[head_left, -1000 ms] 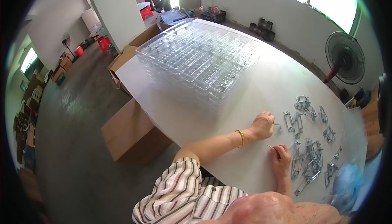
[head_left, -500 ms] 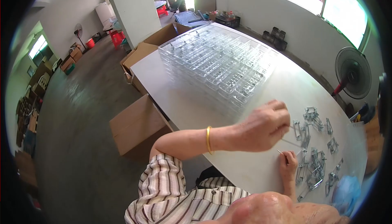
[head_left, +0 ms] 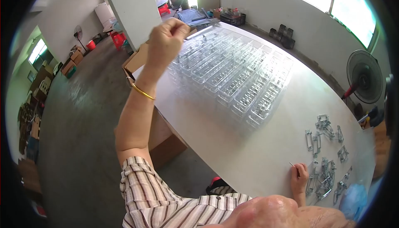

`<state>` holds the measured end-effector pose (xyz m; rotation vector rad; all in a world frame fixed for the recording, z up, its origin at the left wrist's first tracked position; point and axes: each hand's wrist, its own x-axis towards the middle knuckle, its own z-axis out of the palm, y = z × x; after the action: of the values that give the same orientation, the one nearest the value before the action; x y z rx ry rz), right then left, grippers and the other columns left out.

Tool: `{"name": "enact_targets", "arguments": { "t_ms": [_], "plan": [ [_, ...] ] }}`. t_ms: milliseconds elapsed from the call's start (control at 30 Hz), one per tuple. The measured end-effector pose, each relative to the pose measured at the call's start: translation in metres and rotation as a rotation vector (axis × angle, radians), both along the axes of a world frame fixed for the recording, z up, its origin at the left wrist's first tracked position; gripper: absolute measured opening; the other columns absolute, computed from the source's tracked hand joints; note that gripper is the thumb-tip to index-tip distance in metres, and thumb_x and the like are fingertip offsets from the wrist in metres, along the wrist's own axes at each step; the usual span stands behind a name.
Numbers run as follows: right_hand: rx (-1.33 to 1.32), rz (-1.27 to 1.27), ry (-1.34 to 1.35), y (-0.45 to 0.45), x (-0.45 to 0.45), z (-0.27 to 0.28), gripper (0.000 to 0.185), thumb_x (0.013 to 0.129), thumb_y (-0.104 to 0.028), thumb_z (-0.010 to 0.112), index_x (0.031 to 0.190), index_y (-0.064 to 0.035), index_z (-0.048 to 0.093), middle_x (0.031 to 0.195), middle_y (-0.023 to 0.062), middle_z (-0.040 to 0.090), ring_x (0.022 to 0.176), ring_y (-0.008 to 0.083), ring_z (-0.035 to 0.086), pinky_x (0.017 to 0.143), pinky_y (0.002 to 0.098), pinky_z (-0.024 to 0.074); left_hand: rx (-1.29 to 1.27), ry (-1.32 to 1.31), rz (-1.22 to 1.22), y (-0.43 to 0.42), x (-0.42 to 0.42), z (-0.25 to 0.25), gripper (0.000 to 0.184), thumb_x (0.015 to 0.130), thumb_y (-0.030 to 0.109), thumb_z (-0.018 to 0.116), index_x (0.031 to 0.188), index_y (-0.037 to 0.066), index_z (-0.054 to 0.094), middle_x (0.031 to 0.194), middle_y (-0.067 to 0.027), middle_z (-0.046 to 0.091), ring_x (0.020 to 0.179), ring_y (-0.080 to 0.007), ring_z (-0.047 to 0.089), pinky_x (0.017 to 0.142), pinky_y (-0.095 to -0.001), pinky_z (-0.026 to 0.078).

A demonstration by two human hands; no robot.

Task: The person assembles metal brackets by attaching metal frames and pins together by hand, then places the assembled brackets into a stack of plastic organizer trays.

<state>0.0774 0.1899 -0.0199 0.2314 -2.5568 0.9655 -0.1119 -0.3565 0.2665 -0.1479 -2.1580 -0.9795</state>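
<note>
My left hand (head_left: 166,41), with a gold bracelet at the wrist, is raised over the far left corner of a stack of clear plastic trays (head_left: 241,111). Its thumb and fingers are pinched together; what is between them, if anything, is too small to make out. Small metal parts fill the long compartments of the top tray. Low on the right, my right hand (head_left: 299,179) rests on the white table (head_left: 249,157), closed on a thin metal rod (head_left: 291,164) whose end sticks out. Beside it lies a loose pile of metal brackets (head_left: 326,177), with several more brackets (head_left: 324,124) farther back.
A blue plastic bag (head_left: 354,199) lies at the table's right edge. Open cardboard boxes (head_left: 168,148) stand along the left edge. A standing fan (head_left: 364,76) is beyond the table on the right, and a pillar (head_left: 131,10) rises behind at left.
My left hand has swung from near the brackets, leftward and away, to the far left corner of the trays. My right hand stays beside the bracket pile with the rod.
</note>
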Motion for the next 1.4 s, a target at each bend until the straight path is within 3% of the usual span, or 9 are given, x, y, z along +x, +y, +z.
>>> {"name": "enact_targets", "arguments": {
  "t_ms": [200, 400, 533, 800, 1200, 1400],
  "plan": [
    [0.063, -0.009, 0.035, -0.004, -0.002, 0.0, 0.005, 0.089, 0.0, 0.071, 0.092, -0.0013, 0.067, 0.088, 0.015, 0.066, 0.075, 0.0299, 0.066, 0.066, 0.0377, 0.0521, -0.192, -0.115, 0.145, -0.045, -0.089, -0.007, 0.016, 0.091, 0.016, 0.074, 0.09, 0.001, 0.077, 0.076, -0.0082, 0.073, 0.074, -0.0139, 0.069, 0.071, -0.0307, 0.054],
    [0.099, -0.017, 0.069, -0.004, -0.003, -0.003, 0.006, 0.088, -0.001, 0.072, 0.091, -0.0025, 0.067, 0.087, 0.0161, 0.067, 0.079, 0.0335, 0.067, 0.068, 0.0414, 0.0531, -0.499, -0.305, 0.169, -0.027, -0.189, -0.014, 0.026, 0.079, 0.025, 0.073, 0.087, 0.001, 0.078, 0.089, -0.024, 0.076, 0.086, -0.0351, 0.075, 0.081, -0.0422, 0.057],
    [0.112, -0.005, 0.066, -0.005, -0.002, 0.0, 0.006, 0.088, -0.001, 0.072, 0.092, -0.0029, 0.068, 0.087, 0.0164, 0.067, 0.08, 0.0342, 0.067, 0.069, 0.0414, 0.0532, -0.541, -0.615, 0.269, -0.001, -0.214, -0.014, 0.037, 0.087, 0.02, 0.066, 0.116, 0.0, 0.076, 0.128, -0.0255, 0.071, 0.126, -0.0387, 0.066, 0.107, -0.0436, 0.052],
    [0.092, -0.03, 0.03, -0.008, 0.001, 0.005, 0.005, 0.089, -0.002, 0.071, 0.092, -0.0025, 0.067, 0.086, 0.0163, 0.066, 0.078, 0.0345, 0.066, 0.067, 0.0415, 0.0525, -0.564, -0.731, 0.313, 0.008, -0.231, -0.039, 0.041, 0.091, 0.02, 0.067, 0.124, -0.003, 0.073, 0.135, -0.0259, 0.067, 0.13, -0.0375, 0.064, 0.111, -0.0437, 0.05],
    [0.078, 0.004, 0.038, -0.008, -0.001, 0.007, 0.005, 0.088, -0.001, 0.071, 0.092, -0.0008, 0.068, 0.086, 0.017, 0.066, 0.079, 0.0352, 0.065, 0.069, 0.0427, 0.0523, -0.588, -0.75, 0.358, 0.023, -0.229, -0.044, 0.037, 0.089, 0.016, 0.07, 0.119, -0.004, 0.075, 0.129, -0.0267, 0.07, 0.127, -0.0363, 0.067, 0.108, -0.0429, 0.053],
    [0.069, -0.013, 0.025, -0.008, 0.0, 0.007, 0.005, 0.088, -0.001, 0.071, 0.092, -0.0012, 0.068, 0.086, 0.0157, 0.066, 0.077, 0.0336, 0.065, 0.068, 0.0415, 0.0522, -0.572, -0.863, 0.296, 0.032, -0.221, -0.037, 0.02, 0.087, 0.013, 0.069, 0.094, -0.001, 0.082, 0.092, -0.0173, 0.08, 0.103, -0.027, 0.078, 0.098, -0.0375, 0.058]
  ]
}}
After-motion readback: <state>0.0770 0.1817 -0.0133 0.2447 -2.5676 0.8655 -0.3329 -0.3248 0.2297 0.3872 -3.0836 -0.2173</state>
